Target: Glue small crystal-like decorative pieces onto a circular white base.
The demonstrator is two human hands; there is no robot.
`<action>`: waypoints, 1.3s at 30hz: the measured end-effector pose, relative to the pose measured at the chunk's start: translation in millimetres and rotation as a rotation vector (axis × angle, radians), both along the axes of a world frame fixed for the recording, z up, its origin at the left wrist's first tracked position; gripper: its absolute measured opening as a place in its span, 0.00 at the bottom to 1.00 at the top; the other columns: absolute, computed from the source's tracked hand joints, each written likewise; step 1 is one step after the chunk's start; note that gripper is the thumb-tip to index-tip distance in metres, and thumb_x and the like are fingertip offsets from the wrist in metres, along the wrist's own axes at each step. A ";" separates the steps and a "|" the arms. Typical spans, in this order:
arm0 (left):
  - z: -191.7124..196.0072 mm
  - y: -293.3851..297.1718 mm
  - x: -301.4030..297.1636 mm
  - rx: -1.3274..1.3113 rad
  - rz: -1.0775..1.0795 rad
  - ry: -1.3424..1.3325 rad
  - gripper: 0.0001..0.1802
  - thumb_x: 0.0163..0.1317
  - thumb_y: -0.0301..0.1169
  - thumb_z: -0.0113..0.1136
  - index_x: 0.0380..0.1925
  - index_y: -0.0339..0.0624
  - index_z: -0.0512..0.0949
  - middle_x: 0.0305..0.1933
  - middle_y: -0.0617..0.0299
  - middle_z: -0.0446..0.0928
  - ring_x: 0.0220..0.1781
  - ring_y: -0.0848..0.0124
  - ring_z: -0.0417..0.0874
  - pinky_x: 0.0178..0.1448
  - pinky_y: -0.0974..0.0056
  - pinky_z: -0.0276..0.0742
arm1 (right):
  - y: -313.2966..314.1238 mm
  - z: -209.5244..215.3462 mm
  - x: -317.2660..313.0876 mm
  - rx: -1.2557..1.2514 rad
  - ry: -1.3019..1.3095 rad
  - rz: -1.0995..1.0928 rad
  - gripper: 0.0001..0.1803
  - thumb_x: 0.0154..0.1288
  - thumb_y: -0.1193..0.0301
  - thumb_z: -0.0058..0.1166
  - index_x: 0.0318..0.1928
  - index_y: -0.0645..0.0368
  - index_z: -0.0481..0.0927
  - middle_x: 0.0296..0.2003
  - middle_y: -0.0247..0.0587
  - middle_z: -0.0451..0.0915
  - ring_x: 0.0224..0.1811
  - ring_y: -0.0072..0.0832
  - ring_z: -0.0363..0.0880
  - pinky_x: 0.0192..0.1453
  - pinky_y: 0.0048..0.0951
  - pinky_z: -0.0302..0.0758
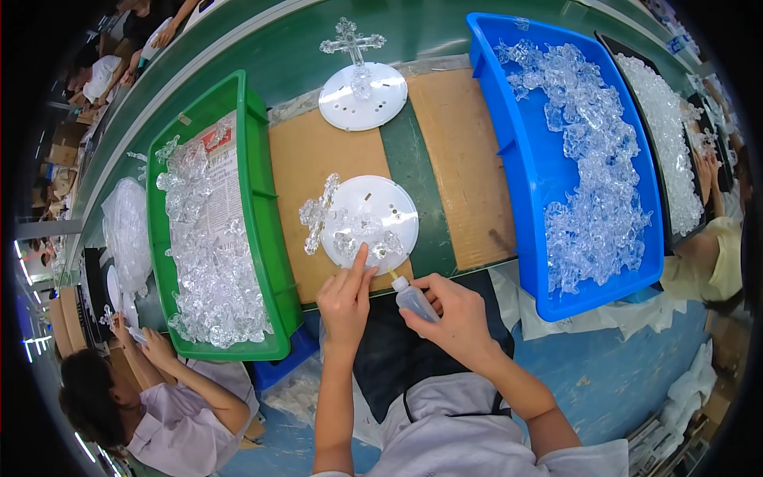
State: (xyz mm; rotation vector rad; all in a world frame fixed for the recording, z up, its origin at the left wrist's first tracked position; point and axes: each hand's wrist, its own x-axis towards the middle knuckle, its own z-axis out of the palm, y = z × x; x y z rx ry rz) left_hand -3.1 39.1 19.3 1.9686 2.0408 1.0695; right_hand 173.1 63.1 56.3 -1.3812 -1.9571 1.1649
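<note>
Head view: left hand steadies round white plastic disc (clear figurines on it); beside it, right hand grips small clear squeeze bottle, nozzle aimed discward.

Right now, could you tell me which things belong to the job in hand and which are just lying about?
In hand: left hand steadying the white disc with clear figures; right hand holding a small squeeze bottle.

Lying about: finished cross on disc; green bin; blue bin.

Bright, even overhead light, hardly any shadows; sharp in the middle, heavy fisheye bending, black corners.
</note>
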 end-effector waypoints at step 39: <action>-10.9 13.4 16.7 0.101 0.128 0.034 0.22 0.54 0.25 0.64 0.52 0.44 0.78 0.19 0.55 0.70 0.15 0.62 0.69 0.21 0.61 0.64 | -4.8 8.5 7.2 -0.121 0.169 -0.102 0.20 0.50 0.65 0.67 0.41 0.60 0.77 0.27 0.38 0.80 0.26 0.25 0.79 0.33 0.24 0.76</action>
